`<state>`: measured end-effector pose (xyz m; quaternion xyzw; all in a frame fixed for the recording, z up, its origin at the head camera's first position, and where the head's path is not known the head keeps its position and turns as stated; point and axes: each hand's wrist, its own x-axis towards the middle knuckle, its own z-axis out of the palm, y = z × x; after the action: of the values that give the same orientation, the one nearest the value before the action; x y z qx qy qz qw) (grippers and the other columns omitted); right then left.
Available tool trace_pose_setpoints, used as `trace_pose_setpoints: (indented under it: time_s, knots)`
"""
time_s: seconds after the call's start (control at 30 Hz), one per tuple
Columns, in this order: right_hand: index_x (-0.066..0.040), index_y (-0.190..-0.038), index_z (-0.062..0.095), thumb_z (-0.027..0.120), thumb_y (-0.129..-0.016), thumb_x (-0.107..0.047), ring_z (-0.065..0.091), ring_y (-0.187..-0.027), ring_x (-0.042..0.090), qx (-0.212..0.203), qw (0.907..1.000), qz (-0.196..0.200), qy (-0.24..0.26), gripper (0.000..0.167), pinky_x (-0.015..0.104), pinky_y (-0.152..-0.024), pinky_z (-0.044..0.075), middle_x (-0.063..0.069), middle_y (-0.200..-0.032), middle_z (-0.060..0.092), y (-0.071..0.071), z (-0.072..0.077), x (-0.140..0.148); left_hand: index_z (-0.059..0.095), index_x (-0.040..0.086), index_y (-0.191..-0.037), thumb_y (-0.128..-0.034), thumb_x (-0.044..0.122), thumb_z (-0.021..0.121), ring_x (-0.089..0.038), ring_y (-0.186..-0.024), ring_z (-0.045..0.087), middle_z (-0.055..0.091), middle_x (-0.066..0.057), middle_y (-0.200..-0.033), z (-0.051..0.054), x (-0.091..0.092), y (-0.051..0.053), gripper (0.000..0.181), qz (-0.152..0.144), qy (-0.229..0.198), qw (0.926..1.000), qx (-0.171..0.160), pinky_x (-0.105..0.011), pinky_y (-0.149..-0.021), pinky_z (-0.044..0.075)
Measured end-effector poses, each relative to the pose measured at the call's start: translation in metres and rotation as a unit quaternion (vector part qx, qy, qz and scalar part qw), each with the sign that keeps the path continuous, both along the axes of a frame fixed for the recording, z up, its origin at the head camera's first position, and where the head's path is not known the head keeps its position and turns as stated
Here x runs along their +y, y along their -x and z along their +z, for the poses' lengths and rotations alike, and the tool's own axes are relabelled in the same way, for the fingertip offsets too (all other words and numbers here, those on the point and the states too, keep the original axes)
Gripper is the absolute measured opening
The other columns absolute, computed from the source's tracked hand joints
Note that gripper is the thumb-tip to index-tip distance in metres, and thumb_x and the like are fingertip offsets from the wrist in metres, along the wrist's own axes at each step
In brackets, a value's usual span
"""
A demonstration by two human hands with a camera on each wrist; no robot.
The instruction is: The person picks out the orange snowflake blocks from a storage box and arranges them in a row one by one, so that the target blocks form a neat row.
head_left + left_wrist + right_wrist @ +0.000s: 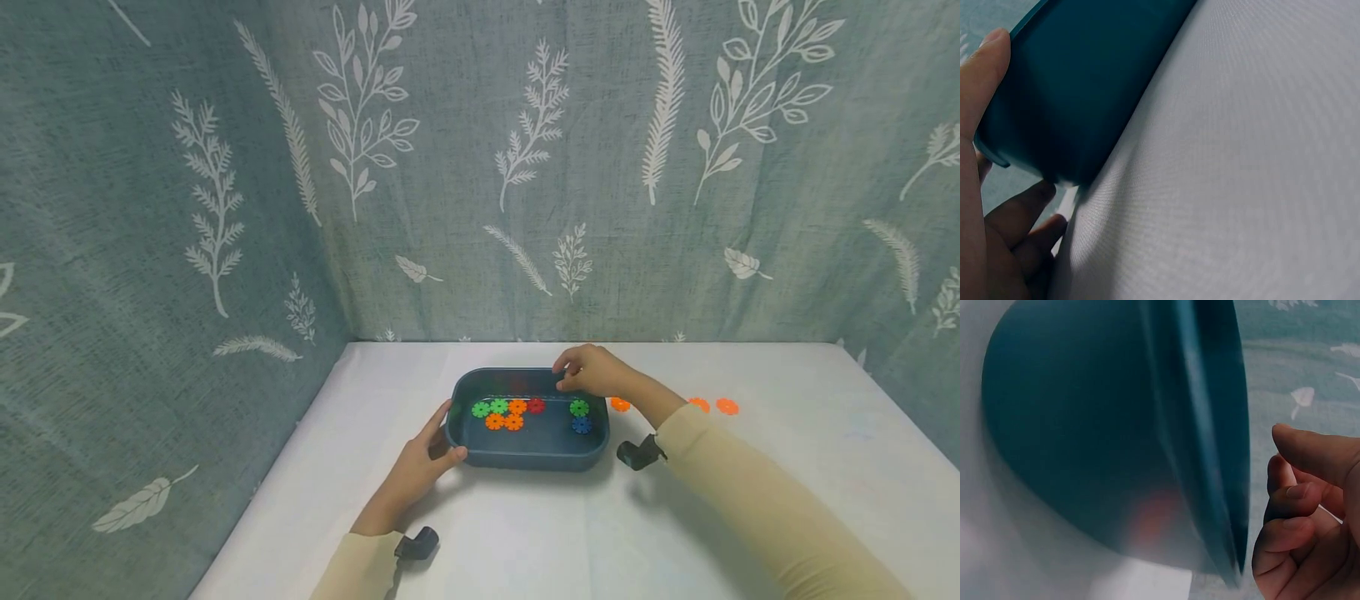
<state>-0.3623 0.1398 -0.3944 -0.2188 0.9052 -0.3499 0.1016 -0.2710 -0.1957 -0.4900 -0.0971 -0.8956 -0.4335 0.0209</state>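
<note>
A shallow dark blue tray [525,460] with rounded corners sits on a white worktop [525,533], its long axis running left to right, one long side facing the person and its open top up. The left hand [416,468] is at the tray's left end, thumb and fingers spread around the near corner, with the thumb against the front wall. The right hand [596,371] is above the far right corner, thumb and forefinger slightly apart, the other fingers loosely curled.

Inside the tray are eight notched discs. Toward the left, two green discs [480,409], an orange and a red disc [536,405] form a row, with two more orange discs [494,422] just nearer. Toward the right, a green disc [579,407] lies behind a blue disc [582,425].

Three loose orange discs [727,406] lie on the worktop right of the tray, one close beside it.
</note>
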Motion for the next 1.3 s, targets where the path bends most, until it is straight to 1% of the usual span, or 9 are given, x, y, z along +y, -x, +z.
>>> trace_pose_setpoints:
  time_s: [0.17,0.27,0.4,0.53,0.7,0.83,0.97,1.1,1.3]
  knots:
    - [-0.002,-0.117,0.066,0.071,-0.090,-0.015,0.061,-0.076,0.018,-0.015,0.9997,0.015,0.008,0.030,0.034,-0.068,0.051,0.001,-0.085,0.066,-0.004,-0.004,-0.012,0.022,0.037,-0.155,-0.0865,0.046,0.071,-0.033,-0.133,0.044,0.051,-0.013,-0.141,-0.001,-0.001,-0.001,0.084,-0.005,-0.006,1.0000,-0.002,-0.067,-0.106,0.022]
    - [-0.001,-0.117,0.066,0.071,-0.090,-0.014,0.060,-0.076,0.021,-0.023,0.9995,0.020,0.011,0.030,0.034,-0.068,0.051,0.001,-0.084,0.065,-0.007,-0.005,-0.019,0.022,0.037,-0.155,-0.0864,0.046,0.072,-0.032,-0.133,0.044,0.050,-0.013,-0.142,-0.003,-0.001,-0.001,0.085,-0.009,-0.014,0.9999,-0.002,-0.065,-0.106,0.023]
    - [-0.002,-0.116,0.066,0.071,-0.090,-0.013,0.061,-0.077,0.022,-0.028,0.9992,0.024,0.016,0.029,0.035,-0.069,0.051,0.001,-0.083,0.064,-0.006,-0.010,-0.027,0.022,0.038,-0.155,-0.0861,0.045,0.072,-0.032,-0.133,0.044,0.050,-0.013,-0.143,-0.003,-0.002,0.000,0.085,-0.010,-0.019,0.9998,0.000,-0.064,-0.107,0.024]
    - [-0.004,-0.115,0.067,0.072,-0.089,-0.013,0.063,-0.078,0.020,-0.030,0.9989,0.031,0.017,0.027,0.035,-0.071,0.052,0.000,-0.083,0.066,-0.005,-0.015,-0.034,0.023,0.037,-0.155,-0.0857,0.046,0.072,-0.032,-0.132,0.045,0.050,-0.013,-0.142,-0.004,-0.001,0.001,0.086,-0.013,-0.019,0.9997,0.003,-0.064,-0.107,0.025]
    - [-0.003,-0.115,0.068,0.072,-0.089,-0.011,0.064,-0.077,0.018,-0.036,0.9984,0.039,0.017,0.027,0.035,-0.070,0.052,0.000,-0.083,0.067,-0.006,-0.019,-0.042,0.023,0.035,-0.155,-0.0850,0.048,0.072,-0.032,-0.133,0.044,0.050,-0.013,-0.142,-0.004,-0.001,0.000,0.087,-0.013,-0.018,0.9998,0.001,-0.064,-0.107,0.024]
    - [-0.002,-0.114,0.068,0.071,-0.089,-0.009,0.064,-0.075,0.017,-0.032,0.9984,0.046,0.013,0.027,0.033,-0.067,0.052,-0.001,-0.080,0.068,-0.007,-0.023,-0.048,0.022,0.037,-0.155,-0.0858,0.047,0.072,-0.032,-0.133,0.044,0.049,-0.012,-0.143,-0.002,-0.001,-0.001,0.086,-0.012,-0.015,0.9998,0.001,-0.066,-0.107,0.022]
    - [-0.004,-0.113,0.068,0.072,-0.088,-0.009,0.064,-0.073,0.015,-0.026,0.9981,0.055,0.005,0.026,0.031,-0.064,0.051,-0.003,-0.079,0.067,-0.006,-0.028,-0.053,0.023,0.036,-0.155,-0.0863,0.046,0.072,-0.032,-0.133,0.043,0.050,-0.012,-0.142,0.000,-0.001,-0.001,0.085,-0.012,-0.011,0.9999,0.004,-0.066,-0.107,0.021]
    - [-0.005,-0.113,0.069,0.071,-0.087,-0.007,0.064,-0.074,0.016,-0.029,0.9974,0.066,0.001,0.026,0.031,-0.064,0.051,-0.003,-0.080,0.068,-0.006,-0.032,-0.059,0.023,0.035,-0.155,-0.0855,0.048,0.072,-0.031,-0.133,0.044,0.051,-0.012,-0.142,0.001,0.000,-0.001,0.086,-0.012,-0.008,0.9999,0.004,-0.066,-0.107,0.022]
    - [-0.007,-0.112,0.070,0.071,-0.088,-0.006,0.064,-0.073,0.015,-0.016,0.9970,0.075,-0.009,0.024,0.031,-0.063,0.051,-0.002,-0.082,0.070,-0.009,-0.035,-0.066,0.024,0.036,-0.155,-0.0853,0.048,0.072,-0.031,-0.133,0.044,0.051,-0.011,-0.142,0.000,0.000,-0.001,0.086,-0.008,-0.004,1.0000,0.002,-0.065,-0.107,0.022]
